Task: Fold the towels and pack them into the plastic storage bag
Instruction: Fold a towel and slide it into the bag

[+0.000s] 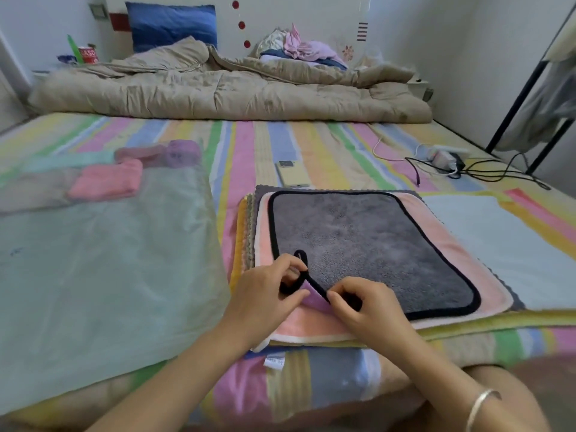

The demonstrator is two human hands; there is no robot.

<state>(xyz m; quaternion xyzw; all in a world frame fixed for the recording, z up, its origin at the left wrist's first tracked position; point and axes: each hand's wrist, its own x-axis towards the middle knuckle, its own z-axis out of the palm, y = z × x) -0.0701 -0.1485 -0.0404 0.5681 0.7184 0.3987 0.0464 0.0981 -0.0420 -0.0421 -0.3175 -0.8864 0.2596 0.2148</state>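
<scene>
My left hand (268,294) and right hand (364,307) are close together, each pinching the black edging at the near corner of the grey towel (367,244), around 7 o'clock on it. That corner is turned up and shows a purple underside; the rest of the towel lies flat. It tops a stack on the bed (237,145), directly over a pink towel (311,328), with more edges showing beneath on the stack's 9 o'clock side. A pale blue towel (498,244) lies flat at the stack's 3 o'clock, partly under it. The bag (93,260) lies spread at 9 o'clock from the stack, and through its plastic I see folded towels at its far end, a pink one (106,180) and a purple one (184,152) among them. A phone (291,174) lies face down just past the stack at 12 o'clock. Cables (445,160) sprawl at 2 o'clock. A quilt (218,92) is bunched across the far end. A bangle (480,403) circles my right wrist.
</scene>
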